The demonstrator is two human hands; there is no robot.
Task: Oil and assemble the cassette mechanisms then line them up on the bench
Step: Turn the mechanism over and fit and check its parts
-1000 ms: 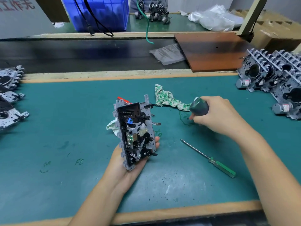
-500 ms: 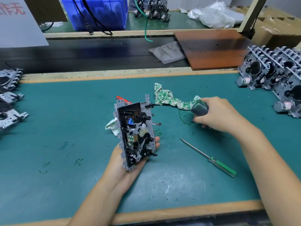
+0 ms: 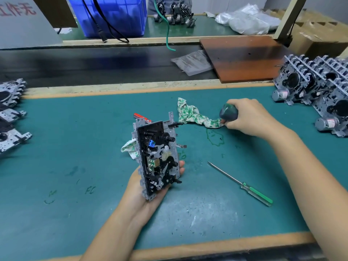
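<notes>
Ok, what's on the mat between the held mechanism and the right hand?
In the head view, a green-stained rag stretches from the cassette mechanism toward the right hand; nearer, bare green mat.

bench mat [image 3: 75, 147] teal, pale scuffs near front, orange-tan edging. cassette mechanism [image 3: 157, 159] silver frame, black guts, tiny blue bit, cream gear. rag [image 3: 194, 114] white w/ green blotches. oil bottle [image 3: 227, 112] dark green. screwdriver [image 3: 243, 185] clear green handle, steel shaft. far crate [image 3: 113, 17] bright blue. board [image 3: 243, 57] rusty brown, dark smears. right-side mechanisms [image 3: 316, 87] silver-grey.
</notes>
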